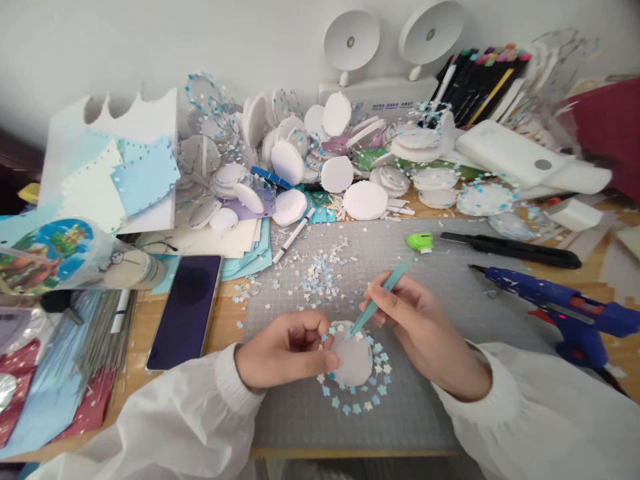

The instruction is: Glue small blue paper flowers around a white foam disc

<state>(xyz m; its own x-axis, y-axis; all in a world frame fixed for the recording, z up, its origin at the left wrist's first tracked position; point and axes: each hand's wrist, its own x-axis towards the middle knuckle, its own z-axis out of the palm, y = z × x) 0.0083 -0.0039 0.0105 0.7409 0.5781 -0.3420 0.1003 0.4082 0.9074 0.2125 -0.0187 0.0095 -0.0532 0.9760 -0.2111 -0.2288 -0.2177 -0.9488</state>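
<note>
Between thumb and fingers, my left hand [287, 350] grips the left edge of a round white disc [354, 363]. Around the disc runs a ring of small blue and white paper flowers [356, 408]. My right hand [417, 327] pinches a pair of teal tweezers [373, 305], with the tips at the disc's upper edge. Whether a flower is between the tips is too small to tell. Loose paper flowers [320, 277] lie scattered on the grey cutting mat [425, 427] beyond my hands.
A blue glue gun [560, 293], a black utility knife [510, 248] and a green gadget [420, 242] lie to the right. At left rest a phone [186, 312] and a bundle of thin wires [103, 340]. White discs [365, 200] pile up at the back before a twin-headed lamp [377, 93].
</note>
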